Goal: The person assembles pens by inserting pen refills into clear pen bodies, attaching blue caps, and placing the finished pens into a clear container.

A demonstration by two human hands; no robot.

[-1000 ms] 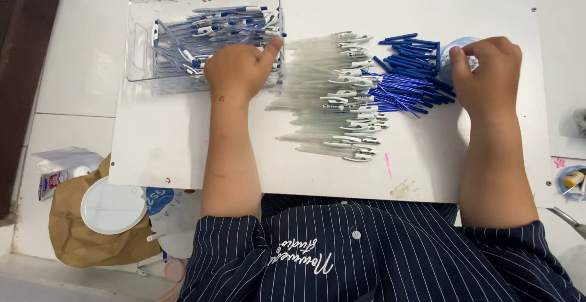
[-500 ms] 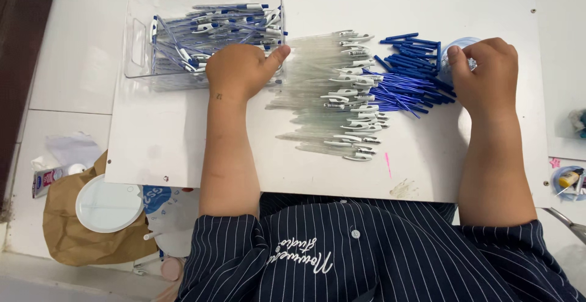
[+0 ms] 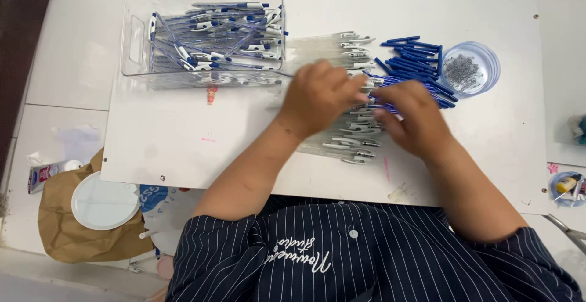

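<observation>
My left hand (image 3: pixel 318 96) lies knuckles-up on a pile of clear pen barrels (image 3: pixel 349 138) with white clips in the middle of the white board (image 3: pixel 183 137). Its fingers are curled and blurred, so what they hold is hidden. My right hand (image 3: pixel 410 118) meets it fingertip to fingertip and pinches a thin blue refill (image 3: pixel 379 90). More blue refills (image 3: pixel 415 57) lie in a heap just beyond the right hand. At the back left stands a clear plastic bin (image 3: pixel 137 39) with several blue-and-white pens inside.
A small round clear dish (image 3: pixel 488 67) of tiny metal springs sits right of the refills. A brown paper bag (image 3: pixel 58 222), a round white lid (image 3: pixel 104 200) and a small tube lie on the floor at the left. Scissors and a small cup are at the right edge.
My left hand has come away from the bin and moved right onto the barrels. My right hand has left the spring dish and moved left to meet it.
</observation>
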